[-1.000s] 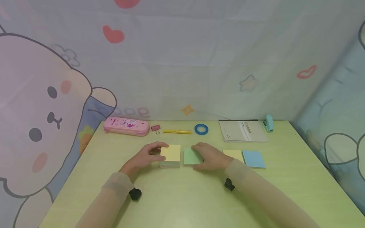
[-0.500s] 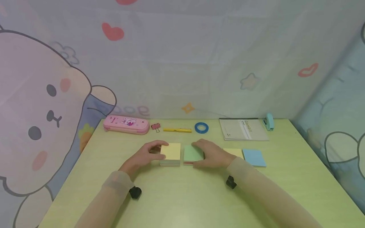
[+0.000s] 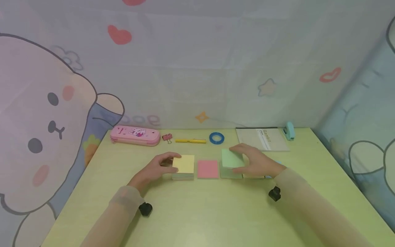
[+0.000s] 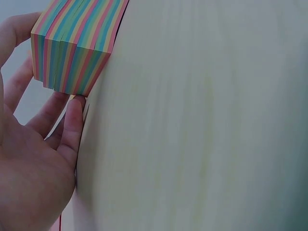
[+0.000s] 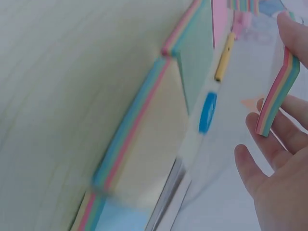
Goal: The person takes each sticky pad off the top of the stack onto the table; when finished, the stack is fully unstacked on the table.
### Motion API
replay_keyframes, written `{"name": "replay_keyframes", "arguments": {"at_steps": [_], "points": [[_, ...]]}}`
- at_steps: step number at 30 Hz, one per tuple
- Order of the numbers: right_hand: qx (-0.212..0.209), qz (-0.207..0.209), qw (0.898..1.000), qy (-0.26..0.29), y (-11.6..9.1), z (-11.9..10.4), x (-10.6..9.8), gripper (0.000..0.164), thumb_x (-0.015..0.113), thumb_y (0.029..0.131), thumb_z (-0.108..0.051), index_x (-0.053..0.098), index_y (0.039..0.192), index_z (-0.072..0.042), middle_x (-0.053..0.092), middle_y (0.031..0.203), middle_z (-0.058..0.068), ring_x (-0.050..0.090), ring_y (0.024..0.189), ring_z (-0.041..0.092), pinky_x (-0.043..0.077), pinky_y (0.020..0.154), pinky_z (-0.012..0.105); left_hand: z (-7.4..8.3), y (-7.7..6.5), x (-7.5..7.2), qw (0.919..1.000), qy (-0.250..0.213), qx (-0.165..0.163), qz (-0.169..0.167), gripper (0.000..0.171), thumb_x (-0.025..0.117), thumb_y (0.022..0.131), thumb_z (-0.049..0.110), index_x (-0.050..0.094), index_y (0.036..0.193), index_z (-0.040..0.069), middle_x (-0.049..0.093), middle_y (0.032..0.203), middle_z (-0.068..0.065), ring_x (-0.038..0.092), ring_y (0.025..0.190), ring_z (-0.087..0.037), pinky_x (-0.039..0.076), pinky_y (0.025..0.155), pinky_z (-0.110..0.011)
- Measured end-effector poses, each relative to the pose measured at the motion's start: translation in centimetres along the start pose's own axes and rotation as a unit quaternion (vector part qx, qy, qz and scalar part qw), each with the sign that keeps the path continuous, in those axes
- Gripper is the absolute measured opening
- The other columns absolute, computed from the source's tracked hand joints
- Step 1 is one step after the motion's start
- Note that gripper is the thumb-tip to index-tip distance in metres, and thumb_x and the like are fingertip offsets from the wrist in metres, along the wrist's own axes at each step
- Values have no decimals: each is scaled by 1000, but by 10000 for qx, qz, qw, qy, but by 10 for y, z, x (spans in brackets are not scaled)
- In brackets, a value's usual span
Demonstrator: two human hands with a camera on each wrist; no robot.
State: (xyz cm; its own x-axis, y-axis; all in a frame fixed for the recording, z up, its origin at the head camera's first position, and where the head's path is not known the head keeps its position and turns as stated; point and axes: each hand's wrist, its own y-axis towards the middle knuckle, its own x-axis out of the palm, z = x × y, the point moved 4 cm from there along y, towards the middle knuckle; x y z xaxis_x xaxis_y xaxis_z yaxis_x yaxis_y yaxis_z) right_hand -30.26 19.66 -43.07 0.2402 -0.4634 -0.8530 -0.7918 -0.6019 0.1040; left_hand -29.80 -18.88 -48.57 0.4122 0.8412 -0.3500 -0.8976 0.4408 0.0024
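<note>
My left hand grips the left side of a tall stack of sticky note pads with a yellow top; its striped edges show in the left wrist view. Thumb and fingers of my right hand pinch a green-topped sticky note pad, raised over another green pad on the table. Between that pad and the stack lies a pink sheet or pad. The right hand and forearm partly cover a yellow pad and a blue pad.
Along the table's back edge lie a pink pencil case, a binder clip, a yellow pen, a blue tape roll, a notebook and a mint stapler. A printed cloth hangs behind.
My right hand has lifted the green-topped pad and carried it right, over the other green pad. Pink now shows where it lay. My left hand stays on the stack.
</note>
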Motion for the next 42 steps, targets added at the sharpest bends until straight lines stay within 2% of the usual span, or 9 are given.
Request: {"name": "replay_keyframes", "arguments": {"at_steps": [4, 8, 11, 16, 22, 28, 32, 37, 42], "points": [[141, 158, 9998, 1, -22, 21, -22, 79, 88, 86, -36, 54, 152, -8, 54, 152, 9, 48, 142, 33, 39, 115, 58, 0, 0, 0, 10000, -33, 44, 7, 50, 78, 96, 13, 61, 143, 12, 65, 129, -16, 61, 112, -30, 47, 100, -41], [414, 221, 9989, -11, -49, 49, -39, 79, 86, 88, -37, 52, 153, -8, 50, 156, 13, 41, 147, 41, 37, 113, 64, -1, 1, 0, 10000, -58, 79, 2, 50, 77, 95, 11, 61, 143, 10, 66, 128, -17, 62, 111, -30, 48, 98, -38], [664, 278, 9974, 32, -70, 70, -50, 79, 86, 88, -38, 52, 153, -9, 49, 157, 14, 42, 145, 43, 38, 111, 65, -1, 1, 1, 9999, -76, 87, -14, 50, 77, 95, 11, 61, 143, 10, 66, 127, -18, 62, 110, -30, 49, 97, -37], [857, 407, 9955, 75, -101, 99, -62, 78, 89, 86, -36, 53, 149, -8, 52, 153, 16, 47, 140, 40, 40, 109, 65, -2, 0, 0, 10000, -91, 36, -19, 50, 77, 96, 13, 61, 143, 10, 65, 128, -18, 62, 111, -30, 49, 97, -36], [1034, 510, 9933, -82, -127, 124, -70, 80, 92, 81, -34, 56, 146, -4, 54, 149, 22, 47, 137, 41, 42, 106, 65, -2, -1, 0, 9999, -104, -10, -15, 50, 78, 96, 15, 61, 143, 12, 64, 130, -16, 61, 112, -30, 48, 98, -37], [1106, 520, 9924, -147, -144, 143, -72, 83, 95, 77, -28, 56, 145, -3, 54, 147, 25, 47, 131, 40, 43, 102, 67, -4, 0, 0, 9999, -113, 22, -8, 50, 79, 95, 16, 62, 143, 13, 63, 132, -12, 60, 113, -29, 48, 99, -37], [1078, 628, 9917, -324, -152, 152, -73, 82, 96, 75, -25, 58, 143, -2, 57, 143, 23, 49, 127, 35, 45, 100, 62, -4, 1, 0, 10000, -69, 68, -16, 50, 78, 95, 15, 62, 142, 13, 62, 132, -12, 58, 113, -29, 46, 100, -39], [1331, 446, 9896, -307, -158, 158, -70, 81, 94, 75, -25, 57, 144, -4, 54, 146, 27, 49, 130, 42, 43, 95, 50, -3, 1, 0, 9999, -24, 100, -40, 50, 77, 96, 15, 62, 143, 12, 61, 134, -14, 57, 112, -29, 46, 100, -40], [1325, 275, 9905, -249, -157, 159, -67, 79, 91, 77, -21, 56, 145, -2, 51, 147, 30, 45, 134, 49, 38, 98, 53, -2, 0, 0, 10000, -35, 60, -28, 50, 78, 96, 15, 62, 143, 13, 60, 134, -14, 56, 113, -30, 45, 101, -42]]}}
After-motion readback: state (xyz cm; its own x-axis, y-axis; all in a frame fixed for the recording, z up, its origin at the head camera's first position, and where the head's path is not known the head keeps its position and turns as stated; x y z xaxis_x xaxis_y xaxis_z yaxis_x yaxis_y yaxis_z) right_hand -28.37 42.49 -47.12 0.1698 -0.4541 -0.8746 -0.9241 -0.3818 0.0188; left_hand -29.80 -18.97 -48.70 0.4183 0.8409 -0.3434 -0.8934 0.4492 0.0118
